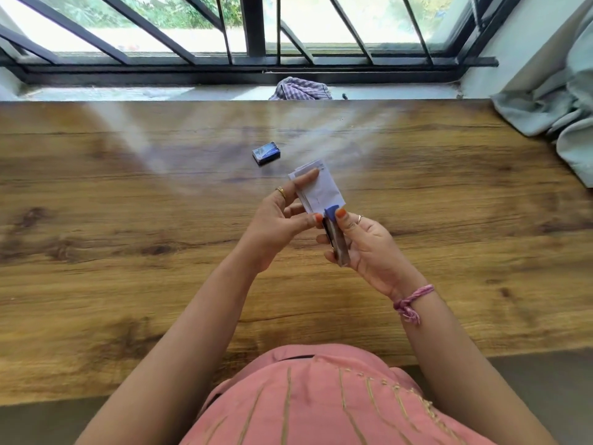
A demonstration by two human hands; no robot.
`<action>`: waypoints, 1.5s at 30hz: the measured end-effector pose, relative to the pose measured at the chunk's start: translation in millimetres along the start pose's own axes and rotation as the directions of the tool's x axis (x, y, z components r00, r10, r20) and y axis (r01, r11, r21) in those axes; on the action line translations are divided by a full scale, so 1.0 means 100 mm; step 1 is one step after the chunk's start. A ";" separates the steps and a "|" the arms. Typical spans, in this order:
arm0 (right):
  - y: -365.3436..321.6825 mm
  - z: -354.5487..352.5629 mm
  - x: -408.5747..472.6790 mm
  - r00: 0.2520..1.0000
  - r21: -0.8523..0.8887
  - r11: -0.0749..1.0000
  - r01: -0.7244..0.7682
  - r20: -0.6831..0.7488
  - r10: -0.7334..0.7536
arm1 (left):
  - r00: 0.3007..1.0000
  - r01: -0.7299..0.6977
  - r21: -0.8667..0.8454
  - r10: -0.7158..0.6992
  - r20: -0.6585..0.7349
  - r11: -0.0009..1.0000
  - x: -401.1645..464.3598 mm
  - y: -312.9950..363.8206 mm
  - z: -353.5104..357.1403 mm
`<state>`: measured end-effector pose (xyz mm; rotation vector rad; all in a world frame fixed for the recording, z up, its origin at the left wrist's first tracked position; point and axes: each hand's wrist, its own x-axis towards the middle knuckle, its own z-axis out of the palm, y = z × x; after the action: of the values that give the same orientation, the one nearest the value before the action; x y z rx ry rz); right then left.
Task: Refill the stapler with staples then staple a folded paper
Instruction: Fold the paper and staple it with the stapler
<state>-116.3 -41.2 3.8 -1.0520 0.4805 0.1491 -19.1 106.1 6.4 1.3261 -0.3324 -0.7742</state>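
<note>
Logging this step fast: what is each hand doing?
Left hand: closed on the folded paper.
Right hand: closed on the stapler.

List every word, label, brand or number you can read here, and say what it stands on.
None can be read.
Staple box on the table: pale print on the blue lid, too blurred to read.
Folded paper in the left hand: faint marks, too small to read.
Stapler in the right hand: no lettering visible.

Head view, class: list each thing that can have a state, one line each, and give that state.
Stapler: held in the right hand, its blue tip at the paper's lower edge.
Folded paper: folded, held up by the left hand.
Staple box: lying on the table, appears closed, untouched.
Checked cloth: crumpled on the sill.
</note>
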 end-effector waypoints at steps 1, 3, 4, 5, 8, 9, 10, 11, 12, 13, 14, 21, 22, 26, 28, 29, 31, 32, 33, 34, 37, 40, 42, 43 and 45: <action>0.00 -0.02 -0.01 1.000 0.001 1.000 0.001 -0.006 -0.001 | 1.000 -0.004 0.005 0.004 -0.002 1.000 0.00 0.00 0.00; -0.01 -0.05 -0.02 1.000 0.008 1.000 0.009 -0.015 -0.009 | 1.000 -0.004 0.005 0.004 -0.006 1.000 -0.01 0.00 -0.02; -0.02 -0.06 -0.03 1.000 0.011 1.000 0.014 -0.017 -0.014 | 1.000 -0.002 0.004 0.002 -0.009 1.000 -0.01 0.01 -0.03; -0.03 -0.07 -0.03 1.000 0.011 1.000 0.019 -0.017 -0.018 | 1.000 0.001 0.005 -0.001 -0.011 1.000 -0.01 0.01 -0.04; -0.06 -0.09 -0.02 0.999 -0.007 1.000 0.025 -0.023 -0.025 | 1.000 0.005 0.030 -0.005 0.002 1.000 0.00 0.03 -0.06; -0.07 -0.08 -0.02 0.999 -0.015 1.000 0.027 -0.023 -0.028 | 1.000 0.004 0.046 -0.004 0.007 0.999 0.00 0.04 -0.06; -0.08 -0.08 -0.01 0.999 -0.019 0.999 0.029 -0.021 -0.029 | 1.000 0.002 0.061 -0.002 0.010 0.998 0.00 0.05 -0.06; -0.09 -0.08 0.00 0.999 -0.017 0.999 0.028 -0.018 -0.029 | 1.000 -0.001 0.072 0.000 0.013 0.997 0.01 0.06 -0.07; -0.09 -0.07 0.01 1.000 -0.007 1.000 0.026 -0.016 -0.026 | 1.000 -0.003 0.084 0.002 0.016 0.996 0.01 0.06 -0.08; -0.09 -0.07 0.01 1.000 0.010 1.000 0.022 -0.015 -0.022 | 1.000 -0.005 0.100 0.004 0.018 0.995 0.01 0.07 -0.08; -0.09 -0.08 0.02 1.000 0.028 0.999 0.017 -0.015 -0.017 | 1.000 -0.006 0.113 0.003 0.020 0.994 0.01 0.07 -0.09; -0.10 -0.08 0.02 1.000 0.021 1.000 -0.012 0.001 0.012 | 1.000 0.002 0.096 -0.002 -0.001 0.995 0.00 0.04 -0.09; -0.10 -0.08 0.02 1.000 0.013 1.000 -0.016 0.001 0.016 | 1.000 0.004 0.090 -0.003 -0.013 0.996 0.00 0.03 -0.07; -0.09 -0.07 0.01 1.000 -0.022 0.999 -0.027 0.014 0.027 | 0.997 0.006 0.071 -0.001 -0.072 0.997 -0.01 -0.01 0.00; -0.09 -0.08 0.01 0.999 -0.039 0.999 -0.033 0.014 0.033 | 0.997 0.013 0.074 -0.008 -0.079 0.997 -0.01 -0.01 0.02; -0.09 -0.09 0.01 0.999 -0.047 0.998 -0.037 0.008 0.037 | 0.997 0.017 0.074 -0.011 -0.078 0.997 -0.01 -0.01 0.03; -0.09 -0.09 0.01 0.999 -0.061 0.997 -0.043 -0.005 0.043 | 0.997 0.022 0.087 -0.015 -0.080 0.996 -0.01 0.00 0.04; -0.08 -0.09 0.01 0.999 -0.069 0.997 -0.045 -0.011 0.045 | 0.996 0.024 0.099 -0.016 -0.083 0.995 -0.01 0.00 0.04; -0.08 -0.09 0.01 0.999 -0.076 0.996 -0.046 -0.018 0.045 | 0.996 0.025 0.111 -0.016 -0.086 0.993 -0.01 0.00 0.05; -0.07 -0.09 0.01 0.999 -0.081 0.996 -0.044 -0.026 0.042 | 0.996 0.024 0.121 -0.013 -0.088 0.992 -0.01 0.00 0.06; -0.04 -0.07 0.01 0.998 -0.087 0.996 -0.030 -0.054 0.025 | 0.996 -0.002 0.147 0.015 -0.090 0.989 -0.03 0.00 0.09; -0.01 -0.04 0.02 0.997 -0.104 0.995 -0.009 -0.082 0.001 | 0.995 -0.021 0.166 0.036 -0.088 0.986 -0.06 0.01 0.12; 0.01 -0.03 0.03 0.995 -0.117 0.993 0.014 -0.095 -0.026 | 0.997 -0.024 0.139 0.033 -0.065 0.990 -0.07 0.01 0.13; 0.02 -0.02 0.03 0.994 -0.120 0.992 0.027 -0.102 -0.039 | 0.998 -0.018 0.127 0.025 -0.060 0.992 -0.07 0.01 0.14; 0.02 -0.02 0.04 0.992 -0.128 0.990 0.051 -0.111 -0.065 | 0.996 -0.003 0.096 0.011 -0.085 0.995 -0.06 0.01 0.17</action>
<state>-114.1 -42.3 -0.6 -1.2005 0.5490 0.0676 -33.8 97.7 12.7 1.4435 -0.3090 -0.7009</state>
